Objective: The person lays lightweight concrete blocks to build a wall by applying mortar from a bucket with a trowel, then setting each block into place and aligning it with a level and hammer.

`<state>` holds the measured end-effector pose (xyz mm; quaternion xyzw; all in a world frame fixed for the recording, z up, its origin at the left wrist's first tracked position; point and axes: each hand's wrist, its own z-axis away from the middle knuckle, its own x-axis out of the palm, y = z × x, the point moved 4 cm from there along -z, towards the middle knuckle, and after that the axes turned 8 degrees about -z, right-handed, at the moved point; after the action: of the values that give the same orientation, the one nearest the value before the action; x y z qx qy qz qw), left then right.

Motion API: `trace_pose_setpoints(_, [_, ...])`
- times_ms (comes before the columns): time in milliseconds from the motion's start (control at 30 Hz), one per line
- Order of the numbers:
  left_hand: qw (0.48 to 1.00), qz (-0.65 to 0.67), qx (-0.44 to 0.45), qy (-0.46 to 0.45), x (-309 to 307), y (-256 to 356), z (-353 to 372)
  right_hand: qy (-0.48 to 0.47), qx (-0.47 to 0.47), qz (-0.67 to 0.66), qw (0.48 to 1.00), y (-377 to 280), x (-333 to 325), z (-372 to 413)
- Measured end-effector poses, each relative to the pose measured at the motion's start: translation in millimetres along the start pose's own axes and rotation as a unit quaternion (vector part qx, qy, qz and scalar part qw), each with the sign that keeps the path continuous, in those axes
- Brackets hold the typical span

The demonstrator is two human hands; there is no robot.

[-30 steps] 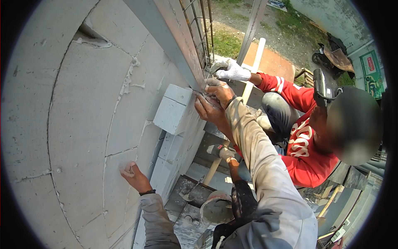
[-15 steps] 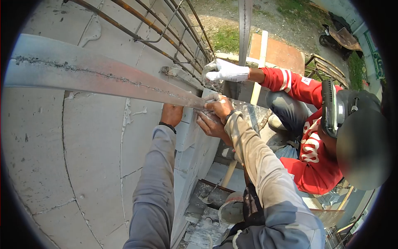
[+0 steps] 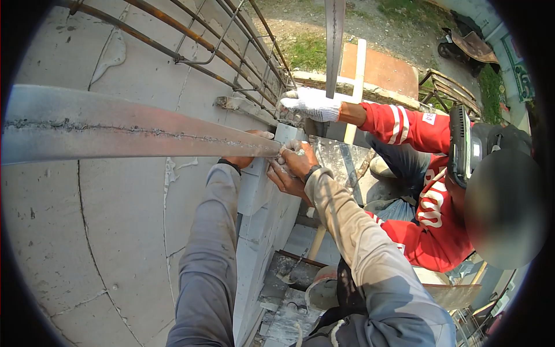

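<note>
A long metal bar (image 3: 133,133) runs from the left edge to the block wall's corner. My right hand (image 3: 299,158) is closed at its far end, thumb and fingers pinched on it. My left hand (image 3: 238,161) is behind the bar, which hides its middle; its fingertips show stretched out above the bar, near a pale block (image 3: 289,132). A co-worker's bare hand (image 3: 286,180) is just below my right hand. The co-worker's white-gloved hand (image 3: 315,105) is beyond the block, near an upright metal bar (image 3: 334,46).
Rusty rebar (image 3: 193,37) crosses the top left over the grey block wall (image 3: 130,231). A co-worker in a red top (image 3: 430,214) crouches at right. Below are a bucket (image 3: 322,294) and boards. A wooden strip (image 3: 357,87) and a brown panel (image 3: 384,69) lie beyond.
The long bar's near end has swung lower in view. My left fingertips now show above it. The view has shifted a little, and the gloved hand appears slightly lower.
</note>
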<state>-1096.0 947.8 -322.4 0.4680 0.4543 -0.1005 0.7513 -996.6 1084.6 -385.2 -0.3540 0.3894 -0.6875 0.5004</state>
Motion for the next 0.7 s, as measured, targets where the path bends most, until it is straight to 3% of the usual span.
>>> trace_pose_setpoints(133, [0.999,0.049,-0.015,0.009,-5.1,4.7,-1.5,0.022,-0.029,0.017,0.999,21.8,7.1,-6.5])
trace_pose_setpoints(200, [1.000,-0.027,-0.014,0.000,-10.1,8.8,-3.9,0.033,-0.032,0.029,0.999,20.6,2.9,-6.8])
trace_pose_setpoints(267, [1.000,0.000,-0.013,-0.021,-6.8,-10.3,-5.8,-0.049,0.054,-0.087,0.993,17.4,5.7,-4.3])
trace_pose_setpoints(333, [0.999,0.026,-0.011,-0.042,-7.8,-19.9,-13.6,-0.058,0.073,-0.126,0.988,4.8,2.9,1.6])
trace_pose_setpoints(400, [0.988,0.051,-0.090,-0.114,-5.0,-28.4,-19.6,-0.067,0.094,-0.165,0.980,1.3,2.2,4.3])
trace_pose_setpoints(500, [0.969,0.026,-0.162,-0.182,-13.1,-14.1,-25.5,-0.082,0.082,-0.163,0.980,1.8,3.5,6.6])
trace_pose_setpoints(633, [0.968,0.090,-0.145,-0.185,-12.7,-9.9,-26.8,-0.094,0.025,-0.103,0.990,1.0,0.8,7.0])
trace_pose_setpoints(700, [0.962,0.081,-0.192,-0.176,-15.5,-2.8,-27.4,-0.093,0.013,-0.099,0.991,0.6,0.2,6.0])
